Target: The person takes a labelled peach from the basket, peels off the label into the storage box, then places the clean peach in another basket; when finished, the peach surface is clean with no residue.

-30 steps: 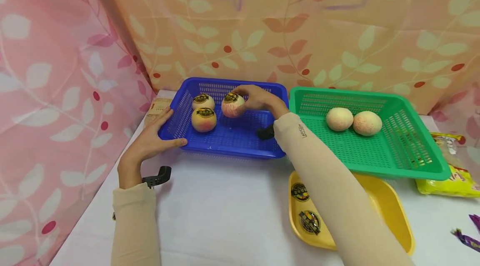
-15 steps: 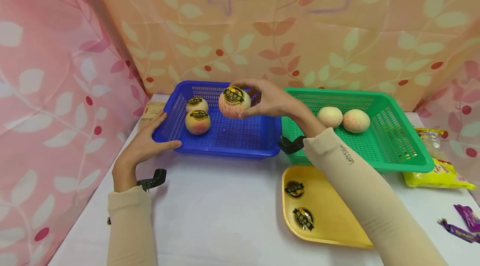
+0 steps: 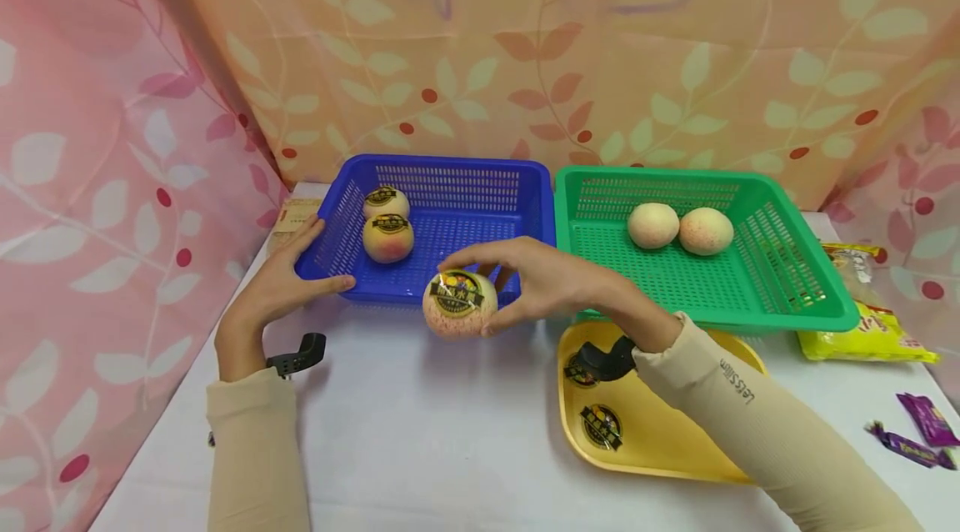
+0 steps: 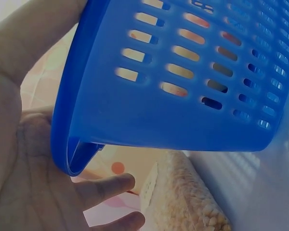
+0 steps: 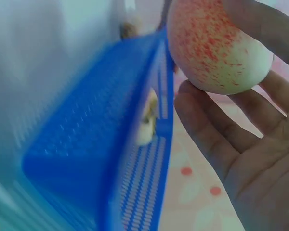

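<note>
My right hand (image 3: pixel 525 280) grips a peach (image 3: pixel 459 304) with a round dark-and-gold sticker, just above the white table in front of the blue basket (image 3: pixel 457 182). In the right wrist view its fingers (image 5: pixel 216 139) curl around the speckled peach (image 5: pixel 214 45). My left hand (image 3: pixel 296 278) rests against the blue basket's front left corner, fingers straight along the side and thumb along the front. The left wrist view shows that palm (image 4: pixel 19 144) against the basket corner (image 4: pixel 183 86). Two stickered peaches (image 3: pixel 387 238) lie at the basket's left.
A green basket (image 3: pixel 750 298) to the right holds two bare peaches (image 3: pixel 652 225). A yellow tray (image 3: pixel 675 440) carrying loose stickers (image 3: pixel 600 426) lies under my right forearm. A yellow packet (image 3: pixel 862 332) and purple wrappers (image 3: pixel 922 432) lie far right. Patterned curtains enclose the table.
My right hand lifted the stickered peach out of the blue basket and brought it toward me, down in front of the basket. The left hand stayed at the corner.
</note>
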Tool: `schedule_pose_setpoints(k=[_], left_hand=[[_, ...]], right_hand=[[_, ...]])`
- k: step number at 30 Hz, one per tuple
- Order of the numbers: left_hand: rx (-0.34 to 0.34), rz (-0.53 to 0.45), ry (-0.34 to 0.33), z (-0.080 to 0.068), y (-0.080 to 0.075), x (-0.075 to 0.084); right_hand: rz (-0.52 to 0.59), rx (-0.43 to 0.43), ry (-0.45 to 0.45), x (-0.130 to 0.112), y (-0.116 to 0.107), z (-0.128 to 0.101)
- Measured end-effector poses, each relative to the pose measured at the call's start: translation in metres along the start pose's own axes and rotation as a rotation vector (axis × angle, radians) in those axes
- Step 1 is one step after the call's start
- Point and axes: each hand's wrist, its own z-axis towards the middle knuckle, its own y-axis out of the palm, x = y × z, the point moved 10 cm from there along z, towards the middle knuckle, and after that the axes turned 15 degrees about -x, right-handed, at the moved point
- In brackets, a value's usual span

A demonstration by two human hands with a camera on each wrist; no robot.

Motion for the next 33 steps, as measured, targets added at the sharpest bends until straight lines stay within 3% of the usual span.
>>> schedule_pose_setpoints(k=[7, 15, 26, 33], left_hand=[[-0.001, -0.012, 0.012, -0.002, -0.001, 0.001], [0.004, -0.006, 0.025, 0.000, -0.001, 0.002], [-0.006, -0.024, 0.011, 0.001, 0.000, 0.005], [-0.011, -0.030, 0.009, 0.000, 0.000, 0.004]], right_hand=[[-0.072, -0.159, 0.018, 0.002, 0.047, 0.008], [-0.158, -0.240, 0.141, 0.027, 0.078, 0.006], [-0.143, -0.255, 0.242, 0.050, 0.087, -0.008], [-0.129, -0.267, 0.203, 0.047, 0.090, -0.011]])
